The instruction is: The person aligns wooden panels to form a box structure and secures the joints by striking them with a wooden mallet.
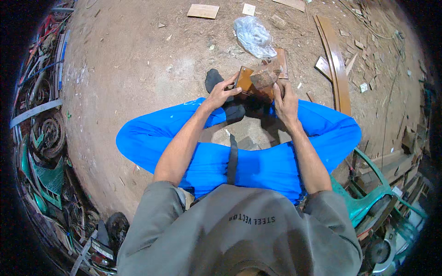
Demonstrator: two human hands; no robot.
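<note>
Between my knees, my left hand grips the left edge of a glossy orange-brown wooden piece, the thumb lying over its near side. My right hand is curled at the right of a rough, worn brown block, its fingers partly hidden. The block lies tilted across the glossy piece. Just beyond the right hand a flat brown board stands out. Dark shadow hides the underside of these things.
A crumpled clear plastic bag lies ahead on the dirt floor. Long brown planks and wood scraps are to the right. A green plastic chair is at the lower right. Metal parts and cables crowd the left.
</note>
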